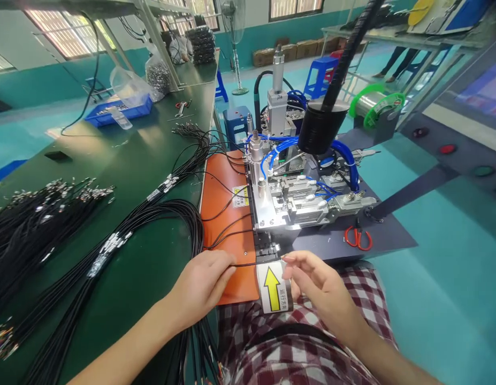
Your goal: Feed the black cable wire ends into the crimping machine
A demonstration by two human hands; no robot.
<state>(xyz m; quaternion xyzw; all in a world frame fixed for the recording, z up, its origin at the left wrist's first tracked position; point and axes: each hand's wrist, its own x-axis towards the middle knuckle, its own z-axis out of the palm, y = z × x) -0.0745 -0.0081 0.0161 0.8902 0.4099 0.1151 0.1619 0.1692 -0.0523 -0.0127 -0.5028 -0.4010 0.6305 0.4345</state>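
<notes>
A thin black cable (248,264) runs across the front of the machine between my two hands. My left hand (205,278) pinches it between thumb and fingers above the orange plate (235,286). At the cable's pale end, my right hand (315,280) has its fingers curled in, with the fingertips at the tip. Just behind the cable lies the black slotted track (267,249) of the metal machine (277,206). Below it hangs a white label with a yellow arrow (273,291). Other black cables cross the orange plate into the track.
Bundled black cables (151,214) lie on the green table (159,299) at left, beside a loose cable pile (27,230). Red-handled cutters (358,238) rest on the machine base. A black hose nozzle (322,128) overhangs the machine; a green-rimmed wire spool (376,105) stands behind.
</notes>
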